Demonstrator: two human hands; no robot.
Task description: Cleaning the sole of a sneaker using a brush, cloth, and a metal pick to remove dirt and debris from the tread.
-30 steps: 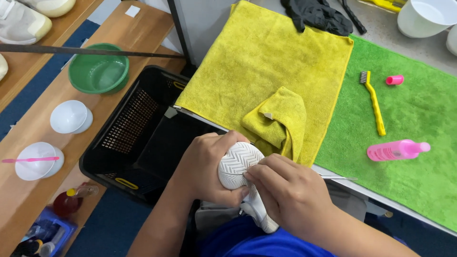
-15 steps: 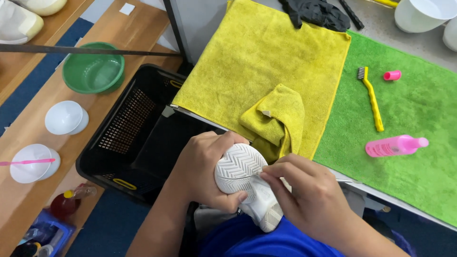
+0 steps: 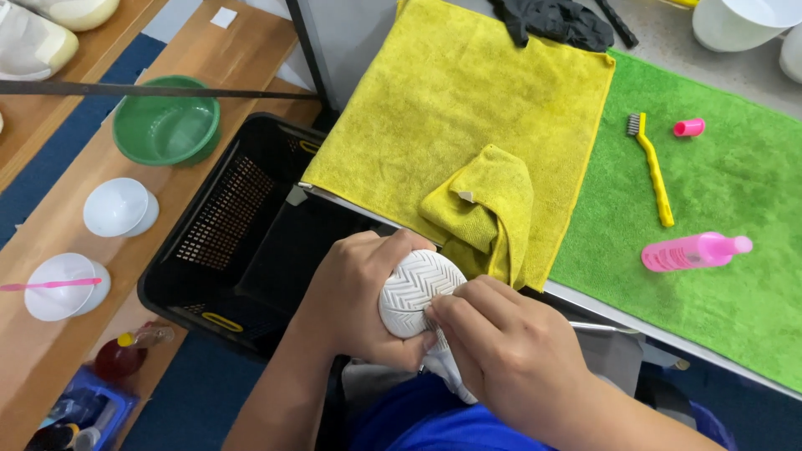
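Head view: the left hand (image 3: pixel 359 296) cups a white shoe (image 3: pixel 418 292) from the heel side, sole up, fingers wrapped firmly round it, just off the near edge of the tabletop and over the person's lap. The right hand (image 3: pixel 510 351) is closed against the sole's edge, fingertips pinched on something too small to make out; whether it holds a tool or cloth I cannot tell. The sole's herringbone tread reads clean and white where visible; the upper is hidden, so what is left to do cannot be judged. On the tabletop, a yellow towel (image 3: pixel 451 92) lies flat to its near edge, with a folded yellow cloth (image 3: pixel 489 209) on its near right corner, just beyond the shoe. Right of it on a green mat (image 3: pixel 735 192) lie a yellow brush (image 3: pixel 653 171), a pink cap (image 3: pixel 689 127) and a pink bottle (image 3: pixel 692 251) on its side, all untouched. A black crate (image 3: pixel 251 225) stands below the tabletop's left edge.
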